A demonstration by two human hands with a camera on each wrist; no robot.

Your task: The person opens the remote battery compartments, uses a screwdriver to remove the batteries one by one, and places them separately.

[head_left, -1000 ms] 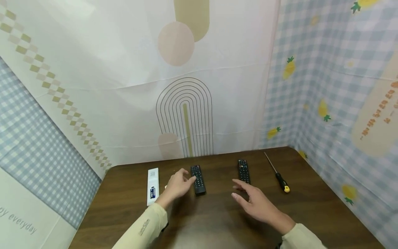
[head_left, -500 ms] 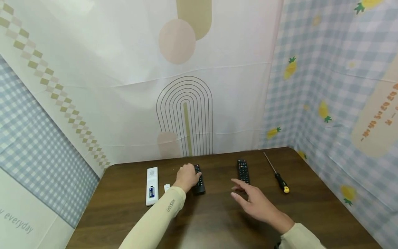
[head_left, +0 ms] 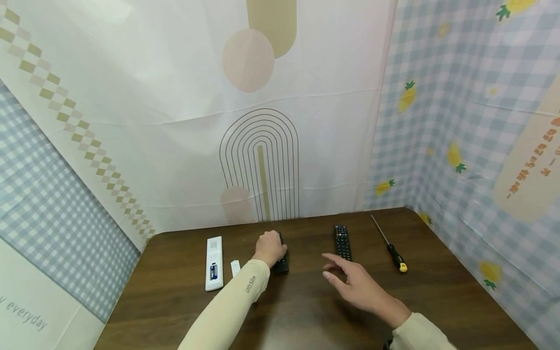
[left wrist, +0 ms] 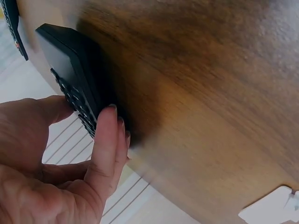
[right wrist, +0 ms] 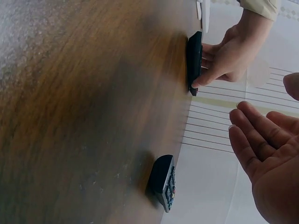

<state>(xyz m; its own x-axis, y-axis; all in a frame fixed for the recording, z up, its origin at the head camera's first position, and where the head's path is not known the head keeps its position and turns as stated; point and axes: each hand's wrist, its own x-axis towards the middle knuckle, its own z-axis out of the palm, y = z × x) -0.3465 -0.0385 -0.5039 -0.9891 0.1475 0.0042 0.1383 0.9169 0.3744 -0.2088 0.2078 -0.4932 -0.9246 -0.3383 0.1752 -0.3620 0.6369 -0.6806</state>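
Item 1, slim black plastic remote control with rows of small buttons (head_left: 281,262): lies flat on the dark brown wood-grain table (head_left: 306,311), near its far middle, mostly hidden under the left hand (head_left: 270,248) in the head view. The left wrist view shows that hand's fingers (left wrist: 106,140) curled over the button face and long edge, thumb on the other side: gripping, remote not lifted.

Item 2, right hand (head_left: 356,284): hovers above the table with fingers spread and relaxed, holding nothing, near a second black button remote (head_left: 342,241).

Item 3, other contents: white rectangular remote (head_left: 214,262) with its battery bay showing, just left of the left hand; small white cover piece (head_left: 235,267) beside it; screwdriver with thin steel shaft and black-and-yellow handle (head_left: 393,248) to the far right, well apart.

Risk notes (judgement):
- The grip sits on the buttons and one edge; a shallow pinch on smooth plastic could let the remote slip or tip as it rises.
- Pressure on the keypad could press buttons unintentionally.
- A leftward sweep of the sleeve could knock the loose white cover piece.
- The right hand could nudge the second remote if it drifts forward.
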